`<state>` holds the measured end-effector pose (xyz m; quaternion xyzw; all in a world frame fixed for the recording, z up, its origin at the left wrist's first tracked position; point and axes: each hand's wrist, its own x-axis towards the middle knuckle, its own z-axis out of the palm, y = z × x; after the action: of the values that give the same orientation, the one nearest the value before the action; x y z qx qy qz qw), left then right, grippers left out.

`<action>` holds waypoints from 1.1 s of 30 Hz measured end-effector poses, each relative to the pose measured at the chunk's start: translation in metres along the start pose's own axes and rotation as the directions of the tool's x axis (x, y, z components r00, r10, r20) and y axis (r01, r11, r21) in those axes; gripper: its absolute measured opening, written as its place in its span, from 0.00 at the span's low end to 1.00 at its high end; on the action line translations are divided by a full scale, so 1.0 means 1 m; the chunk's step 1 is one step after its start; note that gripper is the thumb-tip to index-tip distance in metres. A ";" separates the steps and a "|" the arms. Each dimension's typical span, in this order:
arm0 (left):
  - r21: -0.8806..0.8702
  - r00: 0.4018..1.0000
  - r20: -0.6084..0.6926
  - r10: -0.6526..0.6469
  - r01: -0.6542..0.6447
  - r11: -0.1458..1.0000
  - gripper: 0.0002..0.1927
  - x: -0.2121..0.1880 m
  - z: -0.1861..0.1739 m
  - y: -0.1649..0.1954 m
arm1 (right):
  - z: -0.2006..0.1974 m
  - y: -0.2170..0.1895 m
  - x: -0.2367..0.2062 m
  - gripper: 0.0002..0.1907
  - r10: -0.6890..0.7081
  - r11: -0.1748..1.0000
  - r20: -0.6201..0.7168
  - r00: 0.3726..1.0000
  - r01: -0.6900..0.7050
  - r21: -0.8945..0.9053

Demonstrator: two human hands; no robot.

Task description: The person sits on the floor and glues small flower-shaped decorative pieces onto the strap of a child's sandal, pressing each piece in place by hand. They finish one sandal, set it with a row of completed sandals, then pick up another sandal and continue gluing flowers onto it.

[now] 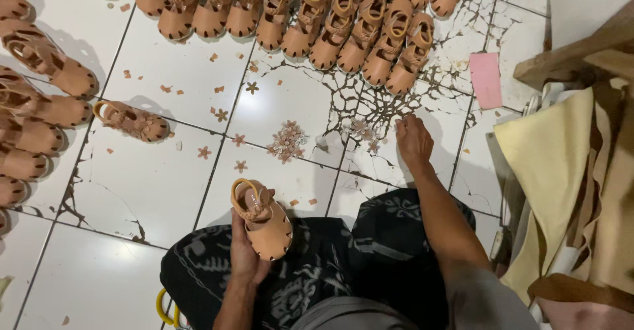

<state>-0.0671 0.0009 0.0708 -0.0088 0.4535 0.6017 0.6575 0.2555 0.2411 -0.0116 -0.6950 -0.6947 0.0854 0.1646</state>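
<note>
sandal [263, 219] in left hand [246, 257] (fingers beneath)

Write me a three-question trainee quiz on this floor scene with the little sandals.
1. True or false: the left hand holds a small tan sandal.
2. What is the right hand reaching toward on the cracked white tiles?
A. the pink card
B. small flower-shaped cutouts
C. the yellow sheet
3. Fill in: a single sandal lies apart on the floor, between the sandals along the left edge and the ______ of flower cutouts.

Key
1. True
2. B: its fingertips are down by scattered cutouts; the pink card lies farther off.
3. pile
</note>
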 end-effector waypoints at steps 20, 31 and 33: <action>-0.142 0.989 -0.046 0.141 -0.146 0.979 0.35 -0.020 -0.043 0.021 | 0.009 -0.148 -0.056 0.14 -0.350 0.695 0.034 0.936 0.235 0.679; -0.187 0.981 -0.040 0.191 -0.195 0.963 0.37 -0.030 -0.067 0.032 | 0.114 -0.304 -0.080 0.36 -0.830 0.511 0.398 0.391 0.819 0.260; -0.177 0.978 -0.018 0.206 -0.206 0.962 0.38 -0.030 -0.069 0.037 | 0.115 -0.314 -0.074 0.37 -0.835 0.448 0.455 0.309 0.862 0.237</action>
<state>-0.1328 -0.0506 0.0683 -0.0200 0.3964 0.7049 0.5879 -0.0806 0.1744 -0.0175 -0.1790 -0.9722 0.1493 -0.0238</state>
